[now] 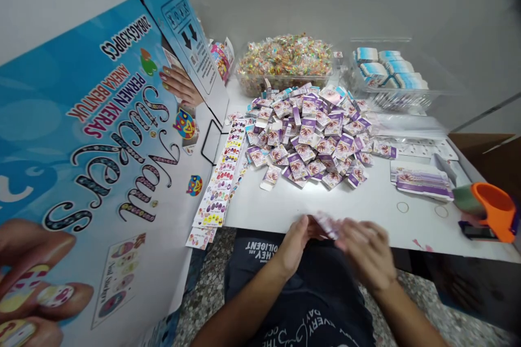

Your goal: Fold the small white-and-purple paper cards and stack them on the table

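Near the table's front edge, a small purple-and-white box [326, 224], blurred by motion, lies between my two hands. My left hand [296, 241] is at its left end, with thumb and fingers closed around that side. My right hand [366, 249] is smeared by motion and has its fingers at the box's right end. Beyond my hands, a large heap of similar small boxes [307, 138] covers the middle of the white table [252, 203]. One box [271, 177] lies at the heap's front left.
A large printed carton [122, 119] stands at the left, beside sticker strips [223, 173]. Behind the heap are a tub of wrapped candies [285, 59] and a tray of cards [391, 70]. Flat boxes [423, 180], rubber bands [402, 207] and an orange tape dispenser [494, 209] lie right.
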The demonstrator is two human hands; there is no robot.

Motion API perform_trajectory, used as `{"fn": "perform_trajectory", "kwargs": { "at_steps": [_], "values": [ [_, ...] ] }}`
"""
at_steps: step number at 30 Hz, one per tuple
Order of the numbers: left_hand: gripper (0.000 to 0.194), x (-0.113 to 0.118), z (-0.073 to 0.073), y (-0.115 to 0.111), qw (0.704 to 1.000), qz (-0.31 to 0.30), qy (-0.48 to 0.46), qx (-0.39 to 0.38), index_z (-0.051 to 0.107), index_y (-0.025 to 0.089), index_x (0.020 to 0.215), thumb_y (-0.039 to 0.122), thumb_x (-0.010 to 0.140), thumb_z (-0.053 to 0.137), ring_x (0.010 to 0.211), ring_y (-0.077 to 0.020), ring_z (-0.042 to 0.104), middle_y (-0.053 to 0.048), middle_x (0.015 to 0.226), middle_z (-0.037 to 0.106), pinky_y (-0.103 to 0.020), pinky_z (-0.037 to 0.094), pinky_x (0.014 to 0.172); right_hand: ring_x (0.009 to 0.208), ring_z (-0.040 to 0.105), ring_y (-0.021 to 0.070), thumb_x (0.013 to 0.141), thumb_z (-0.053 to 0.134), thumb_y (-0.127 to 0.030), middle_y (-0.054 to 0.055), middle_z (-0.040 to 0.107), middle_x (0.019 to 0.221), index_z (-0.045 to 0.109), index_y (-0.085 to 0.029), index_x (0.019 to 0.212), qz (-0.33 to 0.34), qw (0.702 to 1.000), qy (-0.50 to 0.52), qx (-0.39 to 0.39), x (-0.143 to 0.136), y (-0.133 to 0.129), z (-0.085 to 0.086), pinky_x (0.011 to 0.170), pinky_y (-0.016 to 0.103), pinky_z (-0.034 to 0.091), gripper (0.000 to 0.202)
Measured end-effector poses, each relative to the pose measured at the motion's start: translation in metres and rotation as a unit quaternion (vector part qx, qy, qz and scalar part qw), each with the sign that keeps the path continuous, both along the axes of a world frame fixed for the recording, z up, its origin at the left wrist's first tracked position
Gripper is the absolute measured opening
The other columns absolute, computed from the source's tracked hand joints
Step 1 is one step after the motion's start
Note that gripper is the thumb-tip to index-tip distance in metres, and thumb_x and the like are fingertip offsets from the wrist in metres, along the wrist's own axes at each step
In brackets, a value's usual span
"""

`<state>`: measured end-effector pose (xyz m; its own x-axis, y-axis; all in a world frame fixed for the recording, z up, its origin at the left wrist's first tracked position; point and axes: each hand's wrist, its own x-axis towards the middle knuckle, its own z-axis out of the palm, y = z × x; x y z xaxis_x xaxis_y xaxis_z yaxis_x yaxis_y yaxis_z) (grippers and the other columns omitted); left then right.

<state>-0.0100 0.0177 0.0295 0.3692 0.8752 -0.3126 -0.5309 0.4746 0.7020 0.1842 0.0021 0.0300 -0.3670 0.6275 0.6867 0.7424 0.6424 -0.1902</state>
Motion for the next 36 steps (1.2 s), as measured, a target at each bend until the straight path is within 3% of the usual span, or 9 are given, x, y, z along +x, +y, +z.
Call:
{"fn": "perform_trajectory", "kwargs": {
  "at_steps": [5,10,14,18,22,25,28,33,36],
  "values": [
    [0.064,-0.003,0.001,-0.001,0.995,-0.026,-0.082,-0.057,0.069,0.010,0.097,0.071,0.080,0.068,0.066,-0.0168,0.065,-0.009,0.075,0.071,-0.026,0.048,0.064,0.099,0.073,0.0205,0.094,0.062,-0.019,0.004,0.080,0.101,0.071,-0.020,0.111,0.106,0.993,0.041,0.024,-0.052,-0.031,-0.003,0.095,0.041,0.052,0.019],
    [0.061,-0.006,-0.014,-0.006,0.995,-0.079,-0.051,-0.035,0.065,0.012,0.083,0.069,0.068,0.080,0.040,-0.0102,0.052,0.000,0.054,0.061,-0.020,0.038,0.040,0.122,0.056,0.0312,0.091,0.060,-0.019,0.016,0.065,0.133,0.064,-0.017,0.125,0.021,0.981,0.140,-0.136,-0.046,-0.023,0.016,0.101,0.052,0.047,0.034],
    [0.064,-0.007,-0.019,-0.013,0.987,-0.152,-0.046,-0.022,0.056,0.016,0.069,0.074,0.062,0.080,0.031,-0.0085,0.045,0.003,0.046,0.054,-0.019,0.031,0.031,0.131,0.051,0.0286,0.096,0.060,-0.029,0.013,0.054,0.144,0.066,-0.023,0.114,0.130,0.899,0.149,-0.391,-0.035,-0.006,0.035,0.107,0.048,0.048,0.020],
    [0.071,-0.005,-0.017,-0.018,0.975,-0.217,-0.058,-0.007,0.055,0.016,0.065,0.086,0.064,0.068,0.027,-0.0071,0.039,0.003,0.041,0.050,-0.020,0.026,0.029,0.120,0.061,0.0236,0.100,0.057,-0.034,0.010,0.058,0.134,0.068,-0.021,0.094,0.215,0.824,0.172,-0.495,-0.032,0.001,0.043,0.103,0.038,0.053,0.018],
    [0.077,-0.003,-0.018,-0.018,0.984,-0.179,0.001,-0.012,0.063,0.012,0.072,0.087,0.079,0.048,0.042,-0.0134,0.056,-0.005,0.053,0.061,-0.024,0.041,0.043,0.110,0.064,0.0216,0.102,0.050,-0.026,0.011,0.057,0.133,0.067,-0.021,0.092,0.171,0.870,0.111,-0.449,-0.035,0.003,0.046,0.096,0.038,0.056,0.021],
    [0.053,-0.003,-0.018,-0.015,0.996,-0.070,0.041,-0.046,0.063,0.013,0.076,0.066,0.084,0.065,0.061,-0.0164,0.063,-0.004,0.065,0.066,-0.027,0.049,0.061,0.113,0.061,0.0272,0.100,0.053,-0.023,0.014,0.060,0.131,0.066,-0.022,0.105,0.125,0.928,0.015,-0.350,-0.042,0.004,0.044,0.093,0.047,0.056,0.014],
    [0.041,-0.004,-0.015,-0.012,0.995,-0.041,0.001,-0.092,0.063,0.014,0.075,0.055,0.081,0.065,0.063,-0.0188,0.063,-0.004,0.065,0.064,-0.028,0.049,0.059,0.112,0.061,0.0292,0.096,0.061,-0.024,0.016,0.062,0.131,0.062,-0.021,0.115,0.089,0.957,0.019,-0.277,-0.049,0.001,0.033,0.091,0.049,0.056,0.019],
    [0.042,-0.002,-0.012,-0.015,0.989,-0.058,-0.066,-0.121,0.066,0.012,0.076,0.053,0.078,0.055,0.051,-0.0191,0.059,-0.006,0.062,0.063,-0.028,0.045,0.045,0.108,0.064,0.0247,0.092,0.067,-0.016,0.015,0.062,0.126,0.057,-0.022,0.116,0.052,0.954,0.196,-0.221,-0.056,-0.014,0.009,0.086,0.039,0.057,0.027],
    [0.029,-0.002,-0.014,-0.017,0.987,-0.030,-0.081,-0.135,0.066,0.012,0.075,0.039,0.069,0.056,0.047,-0.0170,0.055,-0.005,0.059,0.062,-0.028,0.044,0.043,0.112,0.061,0.0243,0.093,0.064,-0.016,0.014,0.059,0.136,0.062,-0.025,0.117,0.092,0.941,0.193,-0.261,-0.055,-0.016,0.006,0.091,0.040,0.055,0.026]
  ]
}}
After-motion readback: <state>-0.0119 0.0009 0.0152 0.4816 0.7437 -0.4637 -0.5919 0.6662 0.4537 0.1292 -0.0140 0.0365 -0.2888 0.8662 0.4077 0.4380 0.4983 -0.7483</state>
